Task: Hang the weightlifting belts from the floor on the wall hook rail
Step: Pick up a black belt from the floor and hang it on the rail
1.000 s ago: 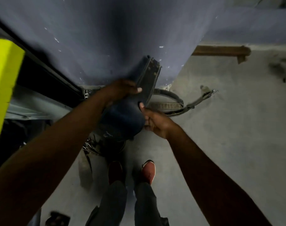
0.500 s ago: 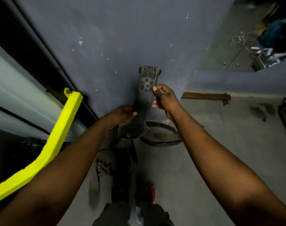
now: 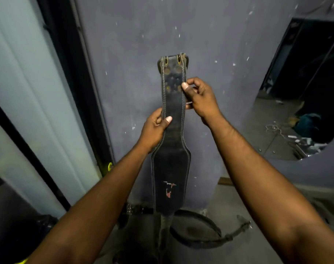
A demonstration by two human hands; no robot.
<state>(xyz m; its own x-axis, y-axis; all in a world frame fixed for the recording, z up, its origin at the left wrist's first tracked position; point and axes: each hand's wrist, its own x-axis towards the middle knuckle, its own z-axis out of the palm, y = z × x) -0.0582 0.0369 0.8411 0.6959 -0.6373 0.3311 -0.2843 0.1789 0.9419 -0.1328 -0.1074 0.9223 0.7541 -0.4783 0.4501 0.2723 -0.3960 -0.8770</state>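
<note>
Now in our grip: we hold a black leather belt (image 3: 172, 134) upright before the grey-blue wall (image 3: 132, 73), riveted narrow end toward 12 o'clock, wide back pad hanging toward 6.
Left hand: our left hand (image 3: 153, 130) pinches the belt's left edge just above where it widens, thumb across the front, fingers behind.
Right hand: our right hand (image 3: 200, 98) pinches the right edge higher up, thumb tip on the stitching, fingers curled behind.
Top edge: it lies close to the wall; whether it touches, we cannot tell.
Floor: a second belt (image 3: 200, 237) lies looped at 5 o'clock, its strap end trailing toward 4; a studded strap (image 3: 137, 209) shows at 7 o'clock beside the pad's lower edge.
Open room: bare wall spreads from 11 to 1 o'clock above the belt's top.
Borders: a dark vertical frame (image 3: 73, 73) bounds the wall at 10 o'clock; a dark opening or mirror (image 3: 305, 82) cuts in at 2 to 3 o'clock, and we cannot tell which it is.
</note>
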